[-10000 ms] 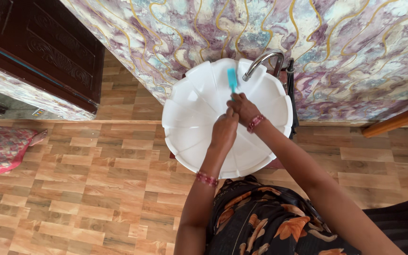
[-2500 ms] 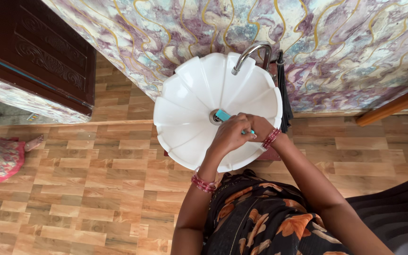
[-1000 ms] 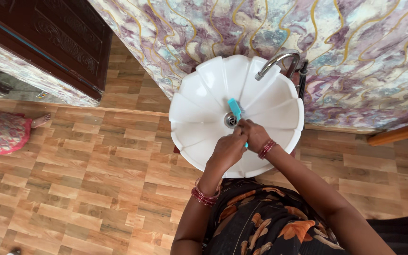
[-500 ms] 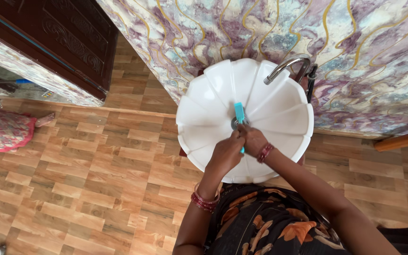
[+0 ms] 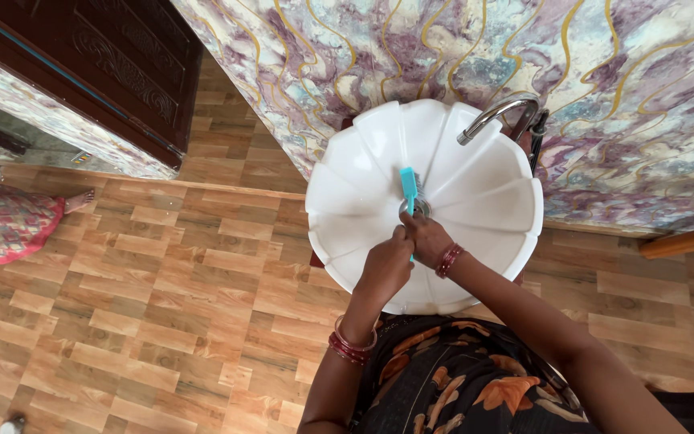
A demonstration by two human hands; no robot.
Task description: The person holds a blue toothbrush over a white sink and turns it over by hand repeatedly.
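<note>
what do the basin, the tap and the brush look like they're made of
Basin: glossy white, likely glazed ceramic, with smooth fluted segments. Tap: polished metal, probably chrome-plated, with bright reflections. Brush: turquoise plastic by its flat, even colour; both hands grip its handle.

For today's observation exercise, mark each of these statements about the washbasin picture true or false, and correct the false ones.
1. Both hands hold a turquoise brush over the basin. True: the left hand and right hand meet in a grip on its handle.
2. The brush head is at the basin's front rim. False: it lies near the drain in the middle.
3. The white basin has a plain smooth bowl. False: it is fluted like petals.
4. A curved metal tap stands at the wall side. True.
5. The floor is grey tile. False: it has a wood-plank pattern.
</note>
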